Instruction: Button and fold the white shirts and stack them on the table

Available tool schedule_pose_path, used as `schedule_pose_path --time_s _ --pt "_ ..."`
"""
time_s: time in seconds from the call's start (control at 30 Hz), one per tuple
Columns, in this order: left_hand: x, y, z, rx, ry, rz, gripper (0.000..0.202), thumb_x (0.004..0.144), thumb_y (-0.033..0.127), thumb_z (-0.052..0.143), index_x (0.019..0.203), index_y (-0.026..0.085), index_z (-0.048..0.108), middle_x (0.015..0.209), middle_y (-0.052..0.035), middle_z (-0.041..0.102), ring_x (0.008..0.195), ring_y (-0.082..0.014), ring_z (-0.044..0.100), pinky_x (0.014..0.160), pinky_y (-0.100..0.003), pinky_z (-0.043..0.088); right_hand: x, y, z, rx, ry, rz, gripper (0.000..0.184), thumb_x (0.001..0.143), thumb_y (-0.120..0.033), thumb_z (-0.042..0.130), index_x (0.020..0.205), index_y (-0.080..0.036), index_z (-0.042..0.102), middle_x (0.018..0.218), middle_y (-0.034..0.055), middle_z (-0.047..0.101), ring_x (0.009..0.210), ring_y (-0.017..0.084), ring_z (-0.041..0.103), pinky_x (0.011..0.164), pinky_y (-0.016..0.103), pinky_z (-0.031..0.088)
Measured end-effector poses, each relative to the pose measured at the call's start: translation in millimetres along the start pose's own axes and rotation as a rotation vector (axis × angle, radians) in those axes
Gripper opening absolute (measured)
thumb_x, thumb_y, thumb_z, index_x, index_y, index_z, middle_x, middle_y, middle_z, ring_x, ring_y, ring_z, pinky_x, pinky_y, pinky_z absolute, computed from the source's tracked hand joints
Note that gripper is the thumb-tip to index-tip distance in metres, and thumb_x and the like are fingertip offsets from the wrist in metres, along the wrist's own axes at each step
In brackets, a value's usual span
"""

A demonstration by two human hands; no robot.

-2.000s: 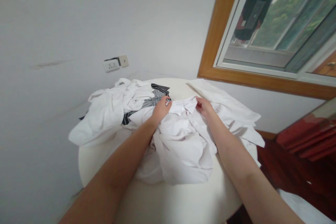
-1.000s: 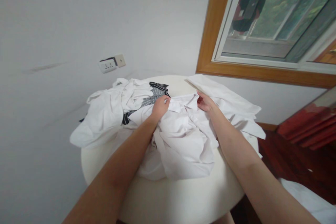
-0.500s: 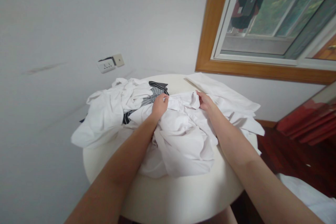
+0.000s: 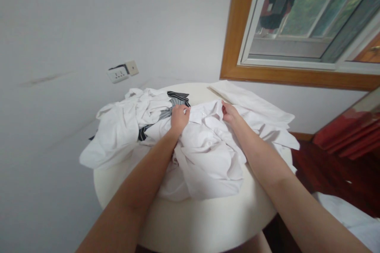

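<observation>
A crumpled white garment, which looks like a shirt (image 4: 208, 158), lies bunched on the round white table (image 4: 190, 217). Its far edge is stretched between my two hands. My left hand (image 4: 180, 118) is closed on the left end of that edge, beside a black and grey striped cloth (image 4: 177, 101). At the right end, my right hand (image 4: 230, 112) pinches the edge between thumb and fingers. The sleeves or lower parts of the garment are folded into the heap and cannot be told apart.
More white cloth (image 4: 117, 130) is heaped at the table's left. Another white piece (image 4: 255, 102) lies flatter at the back right, over the edge. A wall socket (image 4: 118, 74) and a wood-framed window (image 4: 228, 47) are behind. White fabric (image 4: 347, 213) shows at lower right.
My right hand has lifted slightly and drawn the garment's edge a little straighter. My left hand stays almost in place, and the view has shifted slightly.
</observation>
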State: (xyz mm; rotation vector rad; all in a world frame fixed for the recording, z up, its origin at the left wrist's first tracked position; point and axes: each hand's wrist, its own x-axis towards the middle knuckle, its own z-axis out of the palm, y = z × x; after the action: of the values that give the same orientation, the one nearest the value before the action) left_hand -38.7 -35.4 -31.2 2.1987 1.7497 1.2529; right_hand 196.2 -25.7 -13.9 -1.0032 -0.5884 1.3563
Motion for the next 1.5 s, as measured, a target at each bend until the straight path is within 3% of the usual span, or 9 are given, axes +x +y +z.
schedule_pose_path --time_s 0.33,0.5,0.63,0.8,0.97,1.2,1.3,1.4,1.5 --pt "-2 4 -3.2 -0.055 -0.031 -0.017 0.028 0.093 0.035 0.043 0.097 0.020 0.066 0.098 -0.0107 0.062 0.101 -0.0250 0.057 0.097 -0.040 0.044 -3 11 0 -0.093 0.149 -0.087 0.013 0.083 -0.018 0.061 0.077 -0.022 0.050 0.057 -0.0069 0.056 0.050 0.008 0.053 0.048 0.018 0.045" --pt "-4 7 -6.6 -0.023 -0.065 0.062 0.032 0.092 0.034 0.043 0.112 0.022 0.065 0.102 -0.0092 0.062 0.099 -0.0232 0.058 0.097 -0.036 0.043 -2 9 -9 -0.512 0.213 -0.409 0.024 0.067 -0.007 0.065 0.083 -0.024 0.058 0.062 -0.0076 0.052 0.061 0.010 0.052 0.062 0.021 0.046" --pt "-6 8 -7.1 0.071 -0.210 0.111 0.033 0.090 0.033 0.048 0.117 0.023 0.064 0.112 -0.0088 0.065 0.103 -0.0247 0.060 0.094 -0.035 0.045 -8 0 -9 -0.890 -0.032 -0.676 0.021 0.067 -0.009 0.064 0.081 -0.025 0.069 0.070 -0.0030 0.057 0.073 0.013 0.053 0.078 0.024 0.045" --pt "-5 9 -15.2 0.302 -0.387 0.123 0.040 0.094 0.039 0.040 0.124 0.022 0.059 0.121 -0.0101 0.065 0.109 -0.0269 0.060 0.093 -0.037 0.045 -18 1 -1 -1.344 -0.381 -0.536 0.044 0.075 -0.006 0.056 0.114 -0.024 0.069 0.091 0.0027 0.072 0.087 0.020 0.062 0.088 0.030 0.044" --pt "3 12 -34.3 0.457 -0.595 0.107 0.042 0.092 0.046 0.040 0.125 0.025 0.056 0.118 -0.0089 0.067 0.106 -0.0267 0.062 0.089 -0.037 0.046 -28 -3 4 -1.777 -0.470 -0.481 0.044 0.083 -0.010 0.048 0.123 -0.019 0.064 0.120 0.0097 0.067 0.108 0.022 0.061 0.092 0.028 0.043" --pt "25 24 -42.3 0.442 -0.589 -0.016 0.036 0.085 0.039 0.054 0.114 0.019 0.059 0.100 -0.0093 0.072 0.101 -0.0235 0.065 0.085 -0.029 0.048 -25 -12 13 -1.593 -0.158 -0.534 0.024 0.080 -0.020 0.056 0.099 -0.015 0.070 0.091 0.0096 0.074 0.086 0.019 0.067 0.075 0.023 0.047" --pt "48 35 -37.6 0.406 -0.469 -0.039 0.033 0.086 0.030 0.052 0.114 0.014 0.057 0.087 -0.0093 0.072 0.099 -0.0223 0.066 0.085 -0.029 0.047 -13 -11 26 -1.390 -0.027 -0.485 0.026 0.083 -0.019 0.052 0.104 -0.013 0.065 0.078 0.0080 0.073 0.070 0.017 0.068 0.070 0.024 0.049" --pt "63 48 -29.7 0.431 -0.289 -0.042 0.037 0.089 0.026 0.048 0.122 0.011 0.050 0.100 -0.0144 0.070 0.105 -0.0239 0.064 0.088 -0.031 0.047 -1 -8 40 -1.256 -0.005 -0.474 0.032 0.086 -0.016 0.046 0.114 -0.013 0.060 0.084 0.0079 0.073 0.071 0.015 0.069 0.074 0.025 0.051" --pt "56 59 -23.2 0.455 -0.331 -0.024 0.051 0.090 0.025 0.049 0.136 0.009 0.037 0.112 -0.0190 0.065 0.108 -0.0257 0.062 0.089 -0.033 0.046 1 -7 41 -1.278 -0.096 -0.533 0.044 0.083 -0.012 0.053 0.127 -0.015 0.054 0.100 0.0083 0.073 0.089 0.016 0.068 0.087 0.027 0.049"
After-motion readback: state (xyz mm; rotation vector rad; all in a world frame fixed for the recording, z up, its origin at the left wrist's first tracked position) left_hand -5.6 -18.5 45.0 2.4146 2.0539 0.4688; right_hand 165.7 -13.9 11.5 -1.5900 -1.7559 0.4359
